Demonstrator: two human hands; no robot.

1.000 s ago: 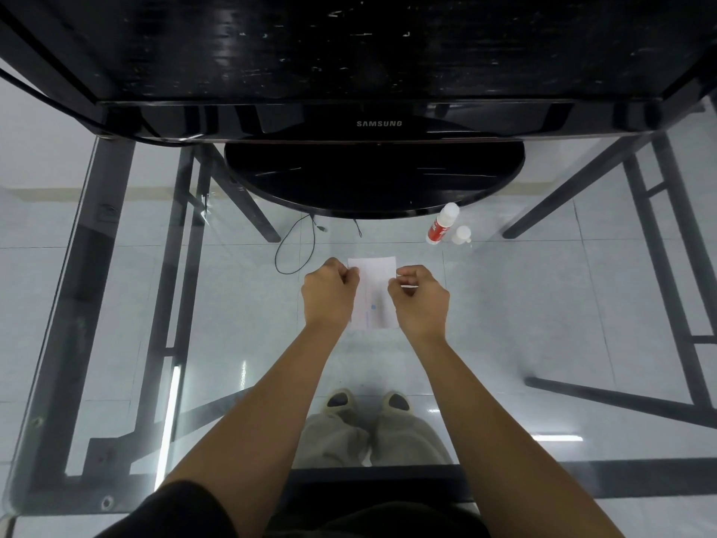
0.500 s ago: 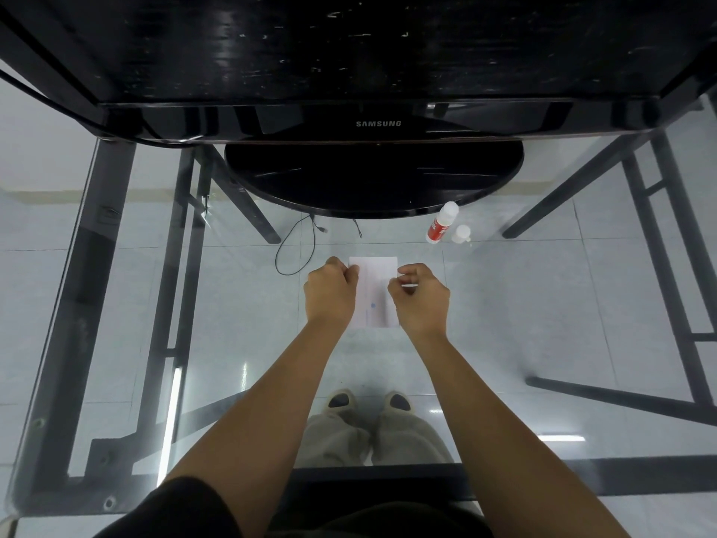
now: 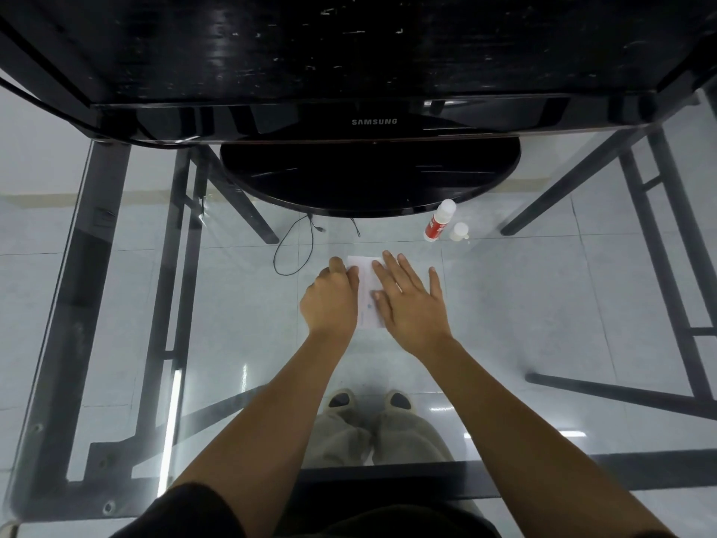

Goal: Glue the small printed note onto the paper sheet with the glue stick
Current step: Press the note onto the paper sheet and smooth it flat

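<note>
- The paper sheet (image 3: pixel 366 289) lies flat on the glass tabletop (image 3: pixel 543 304), straight in front of the person, and only a narrow white strip of it shows between the two hands.
- The left hand (image 3: pixel 329 300) sits on the sheet's left edge with its fingers curled under. One fingertip lies over the far left corner. Whether the fingers pinch the edge or only rest on it cannot be told.
- The right hand (image 3: pixel 411 304) lies palm down on the right part of the sheet, fingers straight and spread and pointing away from the person. The outer fingers reach past the sheet onto the glass.
- The two hands are close together but do not touch.
- The small printed note cannot be told apart from the sheet. A small blue mark (image 3: pixel 369 306) shows on the white strip just beside the right thumb.
- The glue stick (image 3: pixel 437 223), white with a red label, stands uncapped beyond the right hand, well apart from it and near the monitor stand (image 3: pixel 368 176).
- Its white cap (image 3: pixel 459 231) stands just beside it on the right.
- A black Samsung monitor (image 3: pixel 374 121) fills the far side of the table.
</note>
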